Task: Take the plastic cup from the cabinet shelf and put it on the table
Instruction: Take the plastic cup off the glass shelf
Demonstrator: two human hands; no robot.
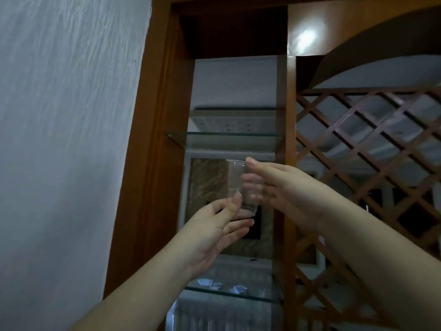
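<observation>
A clear plastic cup (235,180) is held upright in the air inside the open cabinet bay, below the upper glass shelf (224,134). My right hand (281,189) wraps it from the right, thumb on the rim and fingers showing through the clear wall. My left hand (214,230) reaches up from below left; its thumb touches the cup's lower side and its fingers spread under the base. The table is out of view.
A lower glass shelf (229,292) sits beneath my forearms. The brown wooden cabinet frame (152,139) borders the bay on the left, and a wooden post (290,103) on the right. A wooden lattice panel (372,149) fills the right side. A white textured wall (66,139) is on the left.
</observation>
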